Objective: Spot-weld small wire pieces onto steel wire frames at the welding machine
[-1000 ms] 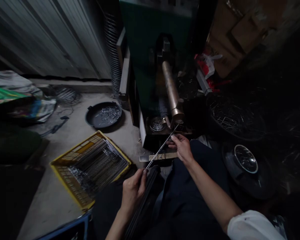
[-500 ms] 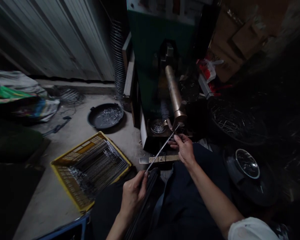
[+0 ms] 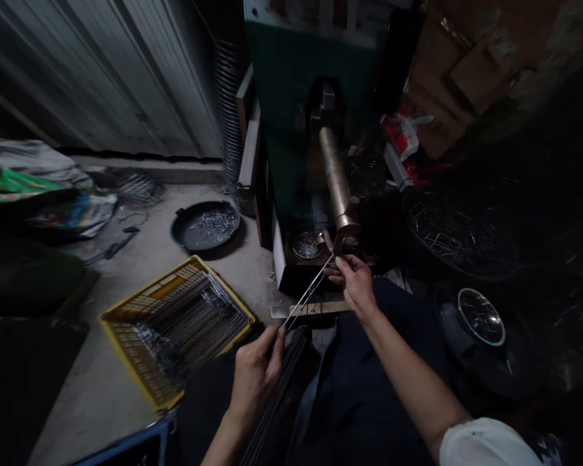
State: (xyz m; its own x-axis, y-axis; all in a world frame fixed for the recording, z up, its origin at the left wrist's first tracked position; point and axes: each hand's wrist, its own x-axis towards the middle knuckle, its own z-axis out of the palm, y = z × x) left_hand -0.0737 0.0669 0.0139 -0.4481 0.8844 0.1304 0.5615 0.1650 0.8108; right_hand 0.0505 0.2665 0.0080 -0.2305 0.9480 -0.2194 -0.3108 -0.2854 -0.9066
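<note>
The thin metal rods (image 3: 309, 287) lie slantwise between the two hands, just below the end of the machine's copper-coloured bar (image 3: 335, 175); two lines of metal show, though whether they are separate or one piece bent double I cannot tell. The left hand (image 3: 256, 367) is curled, pinching the lower end between thumb and bent forefinger, while the right hand (image 3: 357, 285) has thumb and forefinger together on the upper end, its other fingers loosely bent. Whether that end touches the machine's tip is too small to tell. The metal looks light and stiff along its length, likely springy if pushed sideways, smooth enough to roll or slip between bare fingertips and hardly fragile; a pinch near each end should steady it best, with the fingertips kept back from the tip. More dark rods (image 3: 272, 401) lie across the lap, below the left hand. Beyond them stand a yellow crate (image 3: 127, 358) holding similar rods, a black pan (image 3: 187, 234) with small metal bits, a little dish (image 3: 306, 246) of bits beside the bar, and the green machine (image 3: 282, 77) behind
</note>
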